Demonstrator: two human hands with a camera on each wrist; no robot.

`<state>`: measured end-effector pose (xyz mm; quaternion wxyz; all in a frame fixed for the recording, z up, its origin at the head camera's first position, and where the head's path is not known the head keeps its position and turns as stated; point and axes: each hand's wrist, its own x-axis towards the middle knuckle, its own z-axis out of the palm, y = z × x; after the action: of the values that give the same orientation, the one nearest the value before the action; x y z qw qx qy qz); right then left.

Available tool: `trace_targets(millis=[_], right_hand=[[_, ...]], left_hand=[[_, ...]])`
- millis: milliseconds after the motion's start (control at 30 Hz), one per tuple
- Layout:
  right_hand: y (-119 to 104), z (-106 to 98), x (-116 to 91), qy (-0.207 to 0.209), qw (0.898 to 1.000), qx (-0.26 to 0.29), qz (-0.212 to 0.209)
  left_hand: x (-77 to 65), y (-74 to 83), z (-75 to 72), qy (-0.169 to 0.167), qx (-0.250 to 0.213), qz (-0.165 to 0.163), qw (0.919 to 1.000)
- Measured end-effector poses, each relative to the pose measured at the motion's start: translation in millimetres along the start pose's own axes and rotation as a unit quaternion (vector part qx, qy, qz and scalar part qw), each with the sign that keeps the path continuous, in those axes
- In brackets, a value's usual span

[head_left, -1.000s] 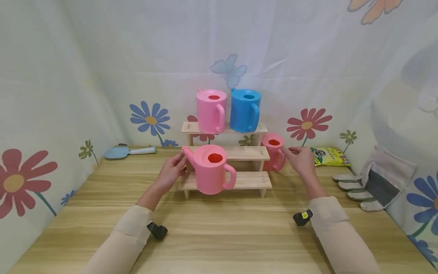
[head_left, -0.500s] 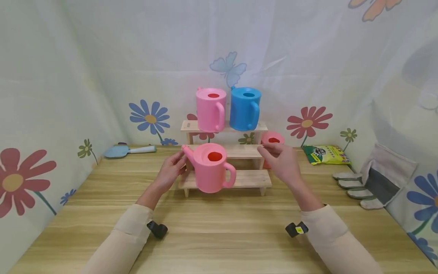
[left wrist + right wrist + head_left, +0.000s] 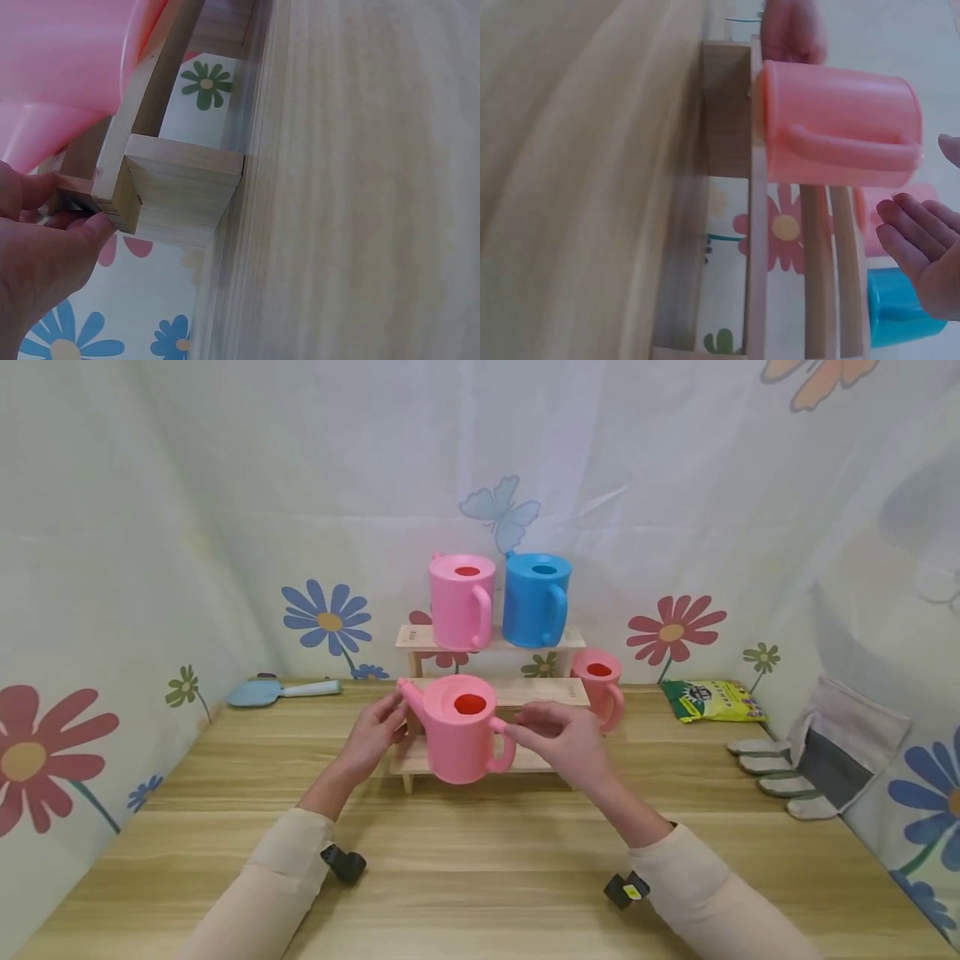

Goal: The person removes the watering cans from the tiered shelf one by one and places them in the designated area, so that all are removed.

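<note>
A pink watering can (image 3: pixel 459 752) sits on the lowest step of a wooden tiered stand (image 3: pixel 555 691), its spout toward the left and its handle (image 3: pixel 847 150) toward the right. My left hand (image 3: pixel 367 739) grips the left end of that step, beneath the spout. In the left wrist view its thumb (image 3: pixel 94 225) presses the board's end and the other fingers are partly hidden behind it. My right hand (image 3: pixel 566 743) hovers beside the can's handle with fingers extended; the right wrist view shows a gap between them.
On the top step stand another pink watering can (image 3: pixel 461 610) and a blue one (image 3: pixel 534 610). Behind the stand's right side is a further pink can (image 3: pixel 600 693). A trowel (image 3: pixel 258 693) lies back left; a yellow-green packet (image 3: pixel 720 700) and a gardening glove (image 3: pixel 832 768) lie right.
My right hand has moved left and nearer to me, from beside the can behind the stand to the front can's handle. The left hand stays at the step's end.
</note>
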<state>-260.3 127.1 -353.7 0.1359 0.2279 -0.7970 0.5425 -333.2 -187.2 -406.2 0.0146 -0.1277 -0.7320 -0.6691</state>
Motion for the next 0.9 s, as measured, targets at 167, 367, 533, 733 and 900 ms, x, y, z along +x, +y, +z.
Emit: trace_targets(millis=[167, 367, 533, 733, 900], right_hand=[[6.6, 17.2, -3.7, -0.013, 1.0, 0.012, -0.009], [12.1, 30.7, -6.9, -0.02, 0.999, 0.036, -0.018], [6.0, 33.7, -9.7, 0.01, 0.999, 0.041, -0.006], [2.7, 34.4, -9.6, 0.035, 0.998, 0.042, 0.015], [4.4, 33.9, -9.2, 0.032, 0.997, 0.055, 0.041]], left_hand=[[-2.3, 1.0, -0.6, 0.0, 0.0, -0.001, 1.0], [-2.6, 0.2, -0.8, -0.001, -0.006, -0.003, 1.0], [-2.3, 0.5, 0.8, 0.002, -0.011, -0.001, 0.9999], [1.4, -1.2, 0.3, 0.004, -0.005, -0.004, 1.0], [1.1, -2.2, 0.4, 0.001, -0.018, -0.005, 0.9998]])
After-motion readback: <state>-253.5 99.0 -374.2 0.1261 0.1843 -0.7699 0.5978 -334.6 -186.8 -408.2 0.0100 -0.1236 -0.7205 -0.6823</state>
